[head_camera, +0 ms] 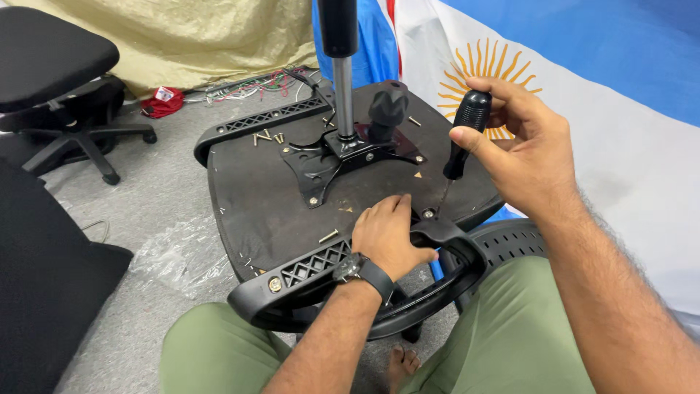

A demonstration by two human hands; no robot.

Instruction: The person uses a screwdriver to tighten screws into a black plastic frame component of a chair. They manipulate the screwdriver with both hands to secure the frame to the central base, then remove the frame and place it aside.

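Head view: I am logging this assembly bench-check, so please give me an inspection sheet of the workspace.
Surface: upturned chair seat base, dark and scuffed, over grey floor.
Job's things: screwdriver tip at a screw on the near armrest; metal mounting plate with gas cylinder upright at centre.
Clutter: loose screws near the far armrest; one loose screw by the near one; clear plastic wrap.
Grippers: left hand presses on the near armrest; right hand grips the screwdriver.
Cables: coloured wires on the floor by the wall.
Surroundings: office chair, tan sheet, blue and white flag.
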